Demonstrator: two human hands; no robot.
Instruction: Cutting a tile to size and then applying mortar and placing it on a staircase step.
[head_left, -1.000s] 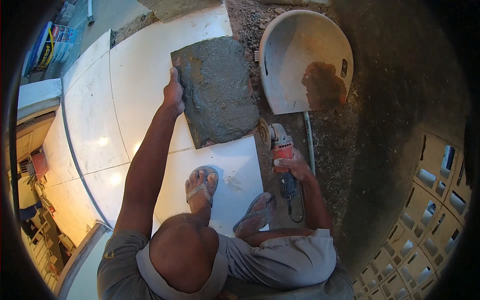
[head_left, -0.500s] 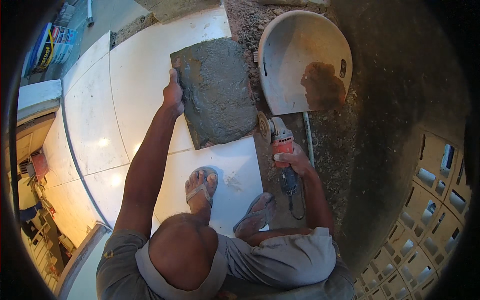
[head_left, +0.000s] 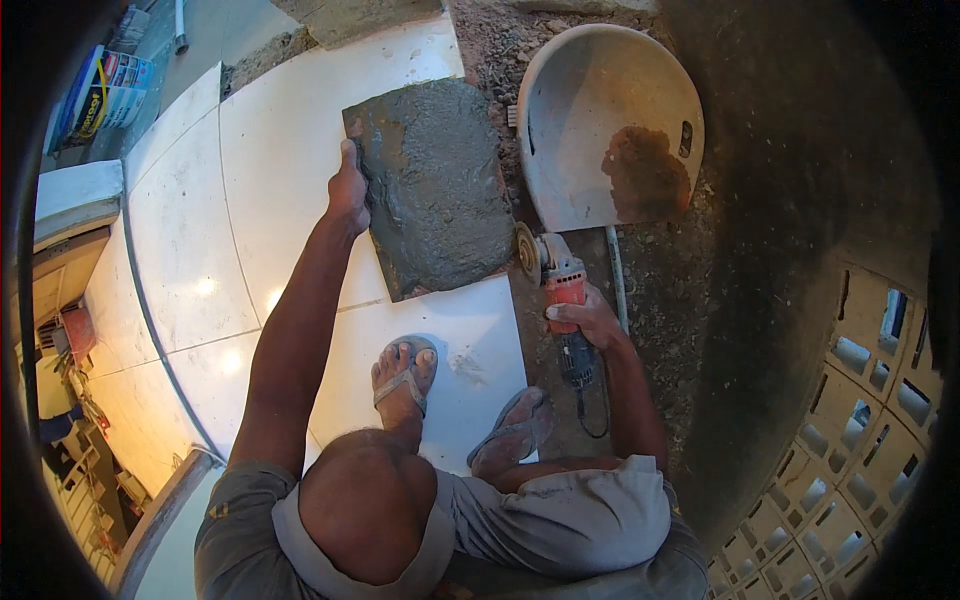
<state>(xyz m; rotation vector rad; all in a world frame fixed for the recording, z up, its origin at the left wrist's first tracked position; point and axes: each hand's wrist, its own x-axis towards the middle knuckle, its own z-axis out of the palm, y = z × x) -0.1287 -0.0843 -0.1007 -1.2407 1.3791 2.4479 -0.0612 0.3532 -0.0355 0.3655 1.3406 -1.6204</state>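
Observation:
A tile (head_left: 435, 185) coated with rough, wet-looking grey mortar lies across the white floor tiles ahead of my feet. My left hand (head_left: 347, 192) grips its left edge, thumb on top and the other fingers mostly hidden. My right hand (head_left: 594, 318) is wrapped round a red and dark angle grinder (head_left: 567, 288). The grinder's round disc (head_left: 530, 254) is close by the tile's lower right edge; whether they touch I cannot tell. A cord loops down from the grinder's rear end beside my right foot.
A shallow pale basin (head_left: 590, 110) with a wet brown patch rests on bare soil at the far right, a thin pipe (head_left: 617, 280) below it. White tiles (head_left: 180, 250) spread leftward. A bucket (head_left: 105, 95) stands far left; perforated blocks (head_left: 850, 430) line the right.
Almost nothing differs. The mortar-coated tile and my left hand have shifted very slightly; the grinder stays in my right hand at about the same place.

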